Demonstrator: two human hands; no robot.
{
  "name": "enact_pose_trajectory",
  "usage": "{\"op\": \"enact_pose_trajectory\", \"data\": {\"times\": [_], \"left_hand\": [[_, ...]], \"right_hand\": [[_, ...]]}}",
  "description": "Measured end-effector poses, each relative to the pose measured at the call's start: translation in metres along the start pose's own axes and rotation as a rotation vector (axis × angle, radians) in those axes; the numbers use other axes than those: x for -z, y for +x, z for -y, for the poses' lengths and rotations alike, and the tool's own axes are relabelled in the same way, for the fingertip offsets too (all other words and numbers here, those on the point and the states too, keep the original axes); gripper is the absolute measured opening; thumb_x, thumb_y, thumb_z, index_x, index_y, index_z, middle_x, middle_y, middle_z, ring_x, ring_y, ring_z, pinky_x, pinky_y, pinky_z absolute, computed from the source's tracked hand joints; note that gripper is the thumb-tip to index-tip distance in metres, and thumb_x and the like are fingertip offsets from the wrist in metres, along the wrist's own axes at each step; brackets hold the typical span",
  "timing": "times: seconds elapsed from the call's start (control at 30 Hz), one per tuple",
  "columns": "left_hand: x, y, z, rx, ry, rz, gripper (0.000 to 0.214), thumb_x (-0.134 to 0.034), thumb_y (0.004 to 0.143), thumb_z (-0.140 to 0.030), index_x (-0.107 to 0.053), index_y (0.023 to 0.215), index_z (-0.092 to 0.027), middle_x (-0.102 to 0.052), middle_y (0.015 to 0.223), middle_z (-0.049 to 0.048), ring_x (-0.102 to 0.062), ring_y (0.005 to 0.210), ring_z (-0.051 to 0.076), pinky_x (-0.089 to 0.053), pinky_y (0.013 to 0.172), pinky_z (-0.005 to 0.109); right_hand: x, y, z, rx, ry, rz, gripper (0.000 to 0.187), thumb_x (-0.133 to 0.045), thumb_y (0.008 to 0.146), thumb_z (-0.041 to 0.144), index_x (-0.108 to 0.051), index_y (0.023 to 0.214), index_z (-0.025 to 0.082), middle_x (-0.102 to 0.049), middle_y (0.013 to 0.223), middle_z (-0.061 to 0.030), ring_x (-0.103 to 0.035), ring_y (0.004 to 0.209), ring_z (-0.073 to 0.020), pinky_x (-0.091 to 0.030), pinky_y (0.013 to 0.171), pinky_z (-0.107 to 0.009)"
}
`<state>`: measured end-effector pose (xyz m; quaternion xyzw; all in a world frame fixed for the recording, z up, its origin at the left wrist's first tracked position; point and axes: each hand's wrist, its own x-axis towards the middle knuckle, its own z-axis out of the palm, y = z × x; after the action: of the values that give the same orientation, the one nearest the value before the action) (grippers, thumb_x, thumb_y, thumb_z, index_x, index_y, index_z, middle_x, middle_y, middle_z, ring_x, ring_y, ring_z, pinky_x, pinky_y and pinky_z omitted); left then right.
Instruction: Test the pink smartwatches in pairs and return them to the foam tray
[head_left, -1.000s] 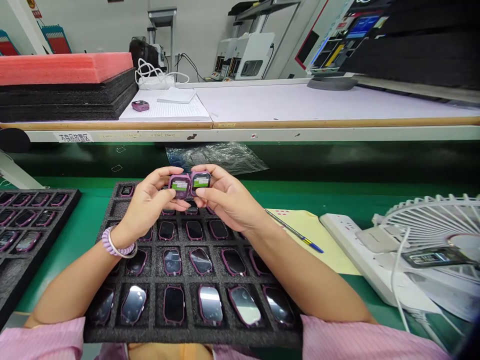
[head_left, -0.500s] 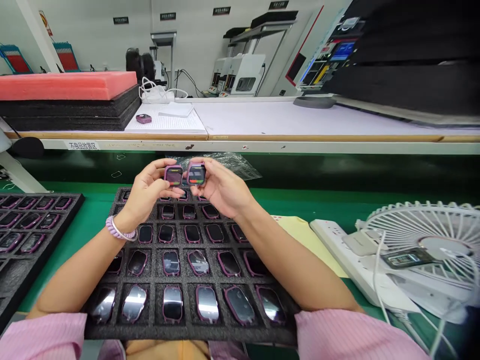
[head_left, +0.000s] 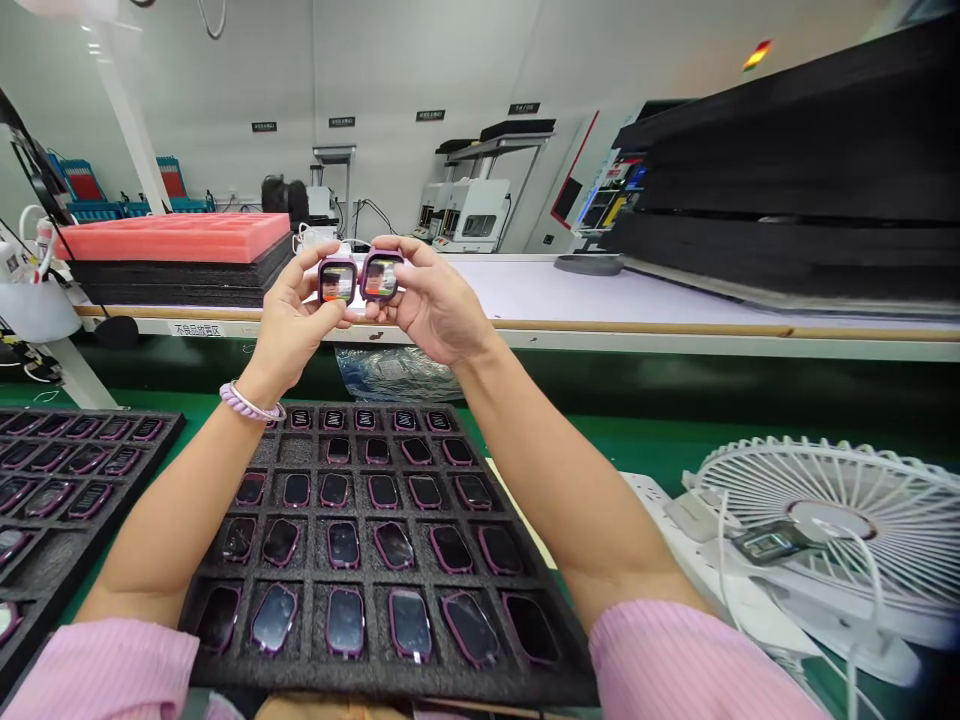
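Note:
My left hand [head_left: 298,300] grips a purple smartwatch body [head_left: 337,282] without a strap, its screen lit or reflecting and facing me. A second purple smartwatch body [head_left: 380,276] is pinched in my right hand [head_left: 435,300], thumb at its screen edge. Both watches are held up side by side, very close together, at the height of the shelf. Below them lies a black foam tray [head_left: 390,675] with rows of purple watch bodies in square pockets, most with dark screens. One pocket in the second row from the back holds no watch.
Another foam tray [head_left: 169,432] of watches lies at the left. To the right are a white fan [head_left: 832,520] and a power strip [head_left: 645,488]. A shelf [head_left: 517,290] crosses ahead, bearing pink foam [head_left: 180,240] and black foam stacks [head_left: 795,190]. A plastic bag [head_left: 397,375] hangs beneath it.
Both hands have risen with the watches, from just above the tray's back edge to shelf height. The view has tilted upward, and the watch screens now look brighter.

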<state>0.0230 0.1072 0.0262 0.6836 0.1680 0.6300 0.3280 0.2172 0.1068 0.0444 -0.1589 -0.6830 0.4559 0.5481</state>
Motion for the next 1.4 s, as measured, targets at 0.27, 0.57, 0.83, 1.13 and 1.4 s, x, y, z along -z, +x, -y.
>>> {"op": "enact_pose_trajectory", "data": {"times": [0.27, 0.57, 0.83, 1.13, 1.4], "left_hand": [[0.004, 0.003, -0.005, -0.145, 0.074, 0.057, 0.060, -0.090, 0.083, -0.037, -0.060, 0.134, -0.030, -0.068, 0.111, 0.0035, -0.072, 0.080, 0.014, -0.066, 0.076, 0.026], [-0.001, -0.028, -0.005, -0.049, 0.019, 0.054, 0.061, -0.091, 0.080, -0.034, -0.060, 0.132, -0.028, -0.069, 0.108, 0.0026, -0.073, 0.083, 0.014, -0.065, 0.074, 0.023], [-0.014, -0.046, -0.015, 0.114, -0.007, -0.081, 0.050, -0.084, 0.076, -0.026, -0.064, 0.122, -0.023, -0.071, 0.098, 0.0014, -0.067, 0.065, 0.010, -0.061, 0.065, 0.020], [-0.019, -0.047, -0.015, 0.157, 0.031, -0.100, 0.043, -0.077, 0.077, -0.023, -0.063, 0.118, -0.023, -0.069, 0.097, 0.0014, -0.066, 0.062, 0.010, -0.062, 0.063, 0.022], [-0.021, -0.048, -0.017, 0.193, -0.014, -0.097, 0.037, -0.071, 0.082, -0.023, -0.063, 0.118, -0.022, -0.072, 0.094, 0.0009, -0.070, 0.060, 0.011, -0.064, 0.062, 0.021]], "right_hand": [[-0.004, -0.009, 0.017, 0.040, -0.096, 0.049, 0.070, -0.084, 0.075, 0.037, -0.052, 0.137, 0.025, -0.061, 0.115, -0.0033, -0.069, 0.087, -0.0180, -0.064, 0.086, -0.036], [-0.018, -0.036, -0.002, 0.027, -0.039, 0.009, 0.065, -0.074, 0.074, 0.024, -0.053, 0.136, 0.024, -0.064, 0.117, -0.0030, -0.070, 0.086, -0.0163, -0.063, 0.082, -0.031], [-0.030, -0.049, -0.016, -0.005, 0.084, -0.073, 0.056, -0.081, 0.078, 0.040, -0.056, 0.126, 0.024, -0.067, 0.101, -0.0008, -0.067, 0.073, -0.0145, -0.060, 0.072, -0.030], [-0.029, -0.051, -0.020, -0.036, 0.047, -0.097, 0.063, -0.082, 0.073, 0.038, -0.054, 0.128, 0.026, -0.064, 0.101, -0.0007, -0.065, 0.075, -0.0156, -0.059, 0.073, -0.032], [-0.028, -0.051, -0.022, -0.019, 0.047, -0.129, 0.057, -0.085, 0.080, 0.047, -0.056, 0.124, 0.025, -0.063, 0.096, -0.0005, -0.064, 0.069, -0.0138, -0.057, 0.066, -0.029]]}}
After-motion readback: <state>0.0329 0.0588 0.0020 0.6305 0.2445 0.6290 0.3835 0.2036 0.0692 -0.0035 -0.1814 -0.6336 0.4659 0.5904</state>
